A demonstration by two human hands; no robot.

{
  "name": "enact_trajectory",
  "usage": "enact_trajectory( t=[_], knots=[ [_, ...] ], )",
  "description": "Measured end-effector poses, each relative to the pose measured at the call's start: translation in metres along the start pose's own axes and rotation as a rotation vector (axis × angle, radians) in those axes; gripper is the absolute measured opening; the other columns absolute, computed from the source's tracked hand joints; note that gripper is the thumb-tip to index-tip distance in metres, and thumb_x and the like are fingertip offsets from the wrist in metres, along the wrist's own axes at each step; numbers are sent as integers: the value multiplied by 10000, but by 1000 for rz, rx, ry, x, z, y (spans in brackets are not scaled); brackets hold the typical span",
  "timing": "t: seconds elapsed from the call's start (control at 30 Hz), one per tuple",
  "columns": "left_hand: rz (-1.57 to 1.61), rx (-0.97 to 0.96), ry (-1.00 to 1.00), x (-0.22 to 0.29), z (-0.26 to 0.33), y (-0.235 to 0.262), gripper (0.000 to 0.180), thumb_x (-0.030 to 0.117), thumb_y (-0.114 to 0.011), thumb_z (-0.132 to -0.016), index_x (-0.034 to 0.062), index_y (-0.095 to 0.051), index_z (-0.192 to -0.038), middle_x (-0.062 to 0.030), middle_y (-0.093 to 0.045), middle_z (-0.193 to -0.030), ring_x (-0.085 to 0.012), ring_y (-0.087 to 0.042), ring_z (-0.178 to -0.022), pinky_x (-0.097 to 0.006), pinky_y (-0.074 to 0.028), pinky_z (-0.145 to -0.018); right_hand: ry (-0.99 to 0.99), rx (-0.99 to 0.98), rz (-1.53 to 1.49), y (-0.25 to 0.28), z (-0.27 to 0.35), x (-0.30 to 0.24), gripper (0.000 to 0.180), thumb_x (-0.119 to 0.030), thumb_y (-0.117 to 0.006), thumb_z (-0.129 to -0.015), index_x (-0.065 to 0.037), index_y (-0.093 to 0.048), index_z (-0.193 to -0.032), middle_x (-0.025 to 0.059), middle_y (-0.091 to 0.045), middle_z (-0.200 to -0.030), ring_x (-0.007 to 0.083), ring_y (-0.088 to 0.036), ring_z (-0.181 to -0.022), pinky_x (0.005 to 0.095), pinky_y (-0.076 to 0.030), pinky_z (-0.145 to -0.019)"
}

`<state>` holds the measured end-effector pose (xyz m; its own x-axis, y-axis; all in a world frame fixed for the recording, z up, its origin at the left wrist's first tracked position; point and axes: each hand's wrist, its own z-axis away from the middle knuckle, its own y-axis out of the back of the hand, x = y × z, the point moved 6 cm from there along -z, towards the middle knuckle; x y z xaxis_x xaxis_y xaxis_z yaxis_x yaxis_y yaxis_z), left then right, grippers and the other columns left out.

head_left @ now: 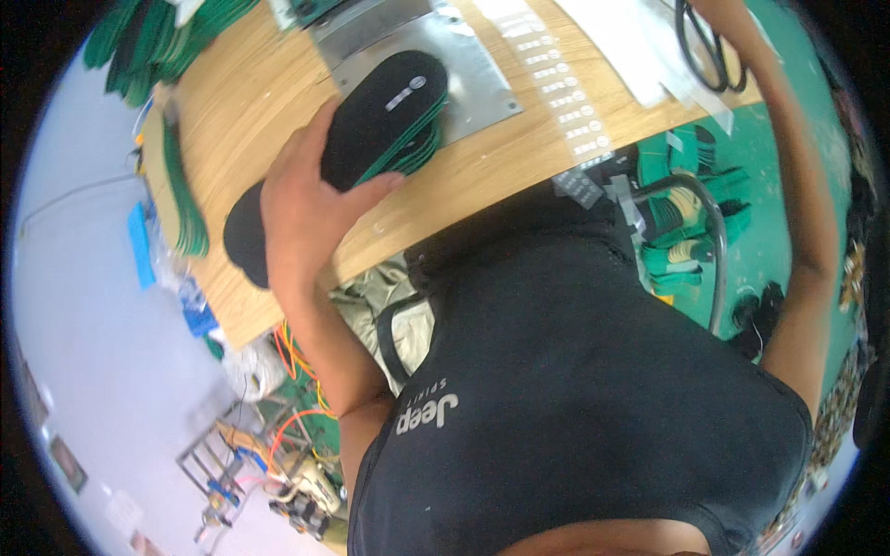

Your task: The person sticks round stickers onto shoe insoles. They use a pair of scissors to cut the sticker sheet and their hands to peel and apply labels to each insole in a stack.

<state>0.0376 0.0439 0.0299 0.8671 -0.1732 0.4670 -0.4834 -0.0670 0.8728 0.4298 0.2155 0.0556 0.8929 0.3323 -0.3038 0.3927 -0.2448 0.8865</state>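
Torso in a black shirt point(575, 371) fills the lower middle and hides the bench's point(269, 102) near edge there. The right hand point(718, 11) is cut off at the top rim beside black scissors point(709, 51), so whether it grips them cannot be told. On the bench, a stack of black insoles point(394, 111) with green undersides lies partly on a metal plate point(464, 56); the left hand point(301, 204) clasps the stack's near end, thumb along its side. Another black insole point(243, 236) peeks out at the bench's left edge beneath that hand. Green insoles point(181, 199) line the left edge.
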Motion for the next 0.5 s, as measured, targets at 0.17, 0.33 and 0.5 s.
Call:
enact_trajectory(
  t=[0.17, 0.33, 0.5],
  knots=[
    [53, -37, 36, -7, 4, 5, 831, 318, -858, -585, 56, -538, -1305, -181, -642, -1074, -332, -627, -971, -373, -481, -847, 301, 75, 178, -40, -79, 34, 360, -250, -491, -937, -70, -546, -1244, 276, -624, -883, 448, -599, -778, 536, -470, -722],
    [73, -152, -49, -3, -20, -1, 851, 329, -854, -584, 62, -529, -1323, -172, -644, -1058, -319, -629, -939, -369, -483, -842, 163, -50, 300, -55, -93, 59, 360, -305, -519, -916, -85, -594, -1192, 250, -636, -807, 429, -615, -744, 527, -478, -680],
    [295, -198, 70, -18, -20, -3, 835, 272, -871, -570, 31, -553, -1304, -175, -640, -1185, -232, -618, -1091, -331, -444, -962, 151, 54, 227, -58, -85, 57, 350, -285, -528, -907, -44, -620, -1144, 241, -652, -972, 402, -625, -888, 468, -494, -777]
  ],
)
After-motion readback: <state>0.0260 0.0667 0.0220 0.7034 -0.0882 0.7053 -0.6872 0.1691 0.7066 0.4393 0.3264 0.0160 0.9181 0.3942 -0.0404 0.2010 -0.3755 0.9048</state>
